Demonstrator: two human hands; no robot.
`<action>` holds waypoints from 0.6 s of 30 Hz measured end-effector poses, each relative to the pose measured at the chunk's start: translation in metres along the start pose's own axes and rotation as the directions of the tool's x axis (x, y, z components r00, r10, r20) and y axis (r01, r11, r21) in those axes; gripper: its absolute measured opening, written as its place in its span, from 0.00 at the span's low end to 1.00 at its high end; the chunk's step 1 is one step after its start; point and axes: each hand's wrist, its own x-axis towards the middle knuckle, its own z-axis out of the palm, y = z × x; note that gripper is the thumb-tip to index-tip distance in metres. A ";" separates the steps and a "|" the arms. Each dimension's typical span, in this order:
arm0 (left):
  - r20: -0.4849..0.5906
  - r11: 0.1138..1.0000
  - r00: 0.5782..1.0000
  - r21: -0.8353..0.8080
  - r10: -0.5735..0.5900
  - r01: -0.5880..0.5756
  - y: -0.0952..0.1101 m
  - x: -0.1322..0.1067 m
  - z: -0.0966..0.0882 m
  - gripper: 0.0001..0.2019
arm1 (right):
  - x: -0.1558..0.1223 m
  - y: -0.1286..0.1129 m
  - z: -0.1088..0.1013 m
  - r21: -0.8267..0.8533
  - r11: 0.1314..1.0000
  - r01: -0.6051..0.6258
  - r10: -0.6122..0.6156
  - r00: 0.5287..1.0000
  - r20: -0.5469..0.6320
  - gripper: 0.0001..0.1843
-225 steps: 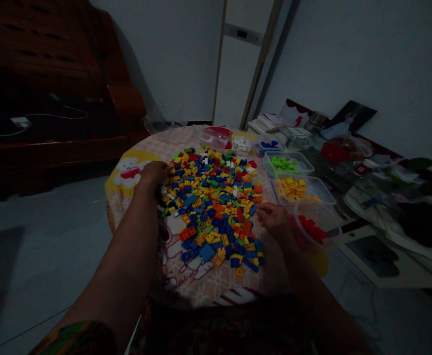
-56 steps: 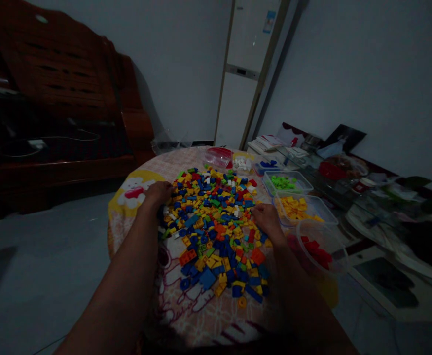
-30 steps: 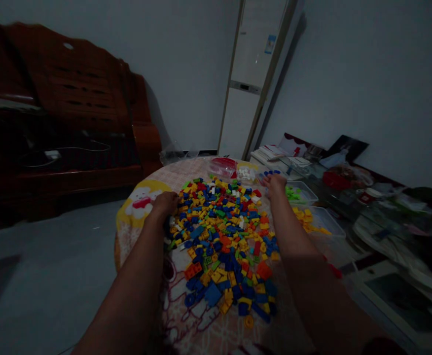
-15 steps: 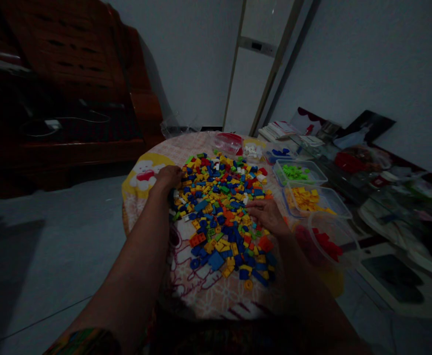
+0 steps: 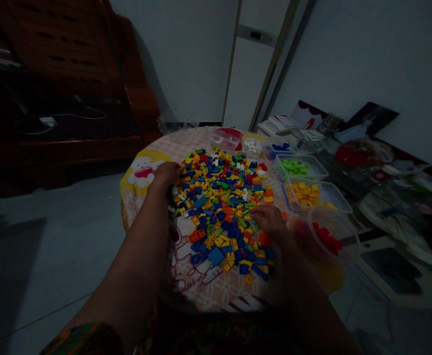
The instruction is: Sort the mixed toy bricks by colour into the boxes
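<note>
A wide heap of mixed toy building bricks (image 5: 216, 197) in yellow, blue, green, red, orange and white covers the middle of a round table (image 5: 201, 291). At the heap's left edge is my left hand (image 5: 167, 175), its fingers curled down beside the bricks; whatever they hold is hidden. Over the right side of the heap, my right hand (image 5: 270, 219) has thumb and fingers drawn together in a pinch. Dim light hides what, if anything, is between them. An orange brick (image 5: 197, 235) and a yellow ring-shaped piece (image 5: 248, 279) lie nearer to me.
Along the right edge stand clear tubs of green bricks (image 5: 295, 167), yellow bricks (image 5: 306, 194) and red bricks (image 5: 327, 239). Farther back are blue bricks (image 5: 280, 147), white bricks (image 5: 253, 145) and a red lid (image 5: 231, 138). A cluttered glass table (image 5: 371, 197) adjoins; a wooden bench (image 5: 138, 108) stands left.
My right hand has drawn its outstretched fingers together into a pinch and moved slightly toward me. My left hand stays at the heap's left edge. The view has shifted slightly.
</note>
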 end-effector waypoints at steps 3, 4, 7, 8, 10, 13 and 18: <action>-0.004 1.000 1.000 0.007 -0.005 0.005 0.000 0.000 0.000 0.23 | -0.006 -0.012 0.004 -0.082 0.995 0.056 -0.045 0.990 0.135 0.09; -0.001 1.000 1.000 0.008 -0.009 0.009 0.000 0.000 0.000 0.23 | -0.007 -0.015 0.006 -0.117 0.989 0.085 -0.065 0.984 0.165 0.09; 0.008 1.000 1.000 0.019 -0.003 0.002 0.001 0.000 -0.002 0.24 | -0.009 -0.015 0.006 -0.192 0.963 0.191 -0.143 0.960 0.239 0.10; 0.012 1.000 1.000 0.023 0.001 -0.001 0.001 -0.001 -0.002 0.24 | -0.009 -0.013 0.006 -0.203 0.956 0.212 -0.157 0.954 0.256 0.10; 0.014 0.999 1.000 0.033 0.006 -0.006 0.001 0.000 -0.002 0.24 | -0.011 -0.009 0.006 -0.214 0.953 0.213 -0.152 0.951 0.271 0.11; 0.011 0.999 1.000 0.041 0.016 -0.016 -0.001 0.001 0.000 0.24 | -0.013 -0.006 0.006 -0.225 0.956 0.186 -0.122 0.955 0.271 0.13; 0.011 1.000 1.000 0.024 0.015 -0.016 -0.003 0.004 0.002 0.24 | -0.014 -0.006 0.007 -0.188 0.960 0.209 -0.157 0.953 0.259 0.10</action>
